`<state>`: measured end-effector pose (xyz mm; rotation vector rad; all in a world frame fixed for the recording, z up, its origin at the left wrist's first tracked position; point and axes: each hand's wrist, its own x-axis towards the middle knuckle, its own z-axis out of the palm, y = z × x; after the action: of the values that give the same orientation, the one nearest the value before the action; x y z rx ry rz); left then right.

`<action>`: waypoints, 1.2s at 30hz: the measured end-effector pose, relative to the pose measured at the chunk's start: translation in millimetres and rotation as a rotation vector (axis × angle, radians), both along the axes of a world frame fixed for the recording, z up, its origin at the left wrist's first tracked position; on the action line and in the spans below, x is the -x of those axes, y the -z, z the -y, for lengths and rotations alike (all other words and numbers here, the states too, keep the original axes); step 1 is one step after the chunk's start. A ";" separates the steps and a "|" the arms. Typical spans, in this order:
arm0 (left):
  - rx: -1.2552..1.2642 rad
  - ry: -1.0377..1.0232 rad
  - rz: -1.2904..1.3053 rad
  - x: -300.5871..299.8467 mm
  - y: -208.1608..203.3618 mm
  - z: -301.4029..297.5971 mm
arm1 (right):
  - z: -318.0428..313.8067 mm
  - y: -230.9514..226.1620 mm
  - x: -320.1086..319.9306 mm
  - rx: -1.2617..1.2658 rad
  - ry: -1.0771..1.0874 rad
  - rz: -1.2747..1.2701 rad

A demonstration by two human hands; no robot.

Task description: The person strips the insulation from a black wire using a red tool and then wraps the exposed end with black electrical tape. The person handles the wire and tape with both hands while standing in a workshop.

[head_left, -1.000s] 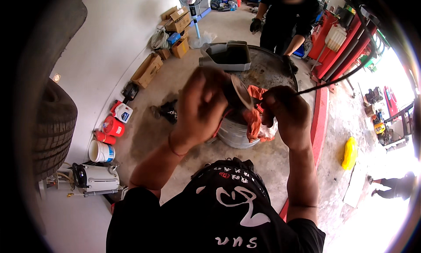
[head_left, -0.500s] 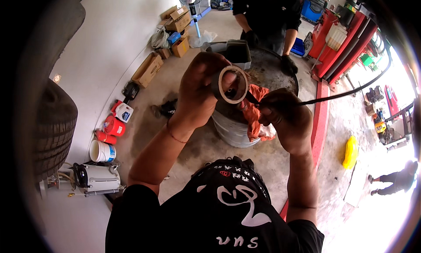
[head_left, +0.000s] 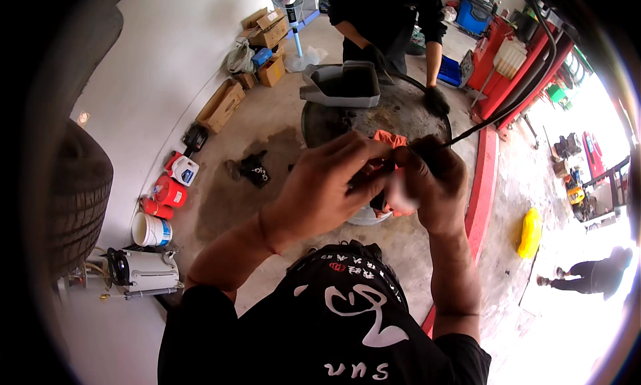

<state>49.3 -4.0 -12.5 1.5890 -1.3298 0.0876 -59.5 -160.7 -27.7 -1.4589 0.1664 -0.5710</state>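
In front of my chest the fingertips of both hands meet. My left hand (head_left: 327, 184) is closed in a pinch, but what lies between its fingers is hidden. My right hand (head_left: 441, 184) grips the end of a black cable (head_left: 494, 118), which runs off to the upper right. Below the fingertips a pale, blurred shape (head_left: 400, 193) shows; I cannot tell whether it is the tape roll. Behind the hands an orange rag (head_left: 390, 138) hangs at the near side of a metal drum (head_left: 410, 121).
Across the drum a person in black (head_left: 384, 24) rests a gloved hand on its rim. A grey cut-open jug (head_left: 344, 100) lies on the drum top. Cardboard boxes (head_left: 224, 106), red containers (head_left: 169, 190) and a white bucket (head_left: 151, 230) line the left wall. A red lift post (head_left: 491, 104) stands right.
The tape roll held up in my left hand is no longer clearly visible. My left hand has moved down and right to meet my right hand. The co-worker has shifted left.
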 end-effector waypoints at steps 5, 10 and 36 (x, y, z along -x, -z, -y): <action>0.048 0.029 0.086 -12.4 -3.6 6.8 | 0.6 -3.0 -3.6 0.226 -0.025 0.115; -0.064 0.053 -0.027 -17.2 -5.4 7.3 | -12.5 3.3 -7.3 0.539 0.217 0.162; -0.114 0.058 -0.474 -10.4 22.1 30.4 | -0.4 29.5 -7.2 0.696 0.310 0.167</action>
<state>59.6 -34.4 -34.6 1.5415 -1.0182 -0.3855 -52.4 -160.4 -57.2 -2.0620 0.0602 -1.0720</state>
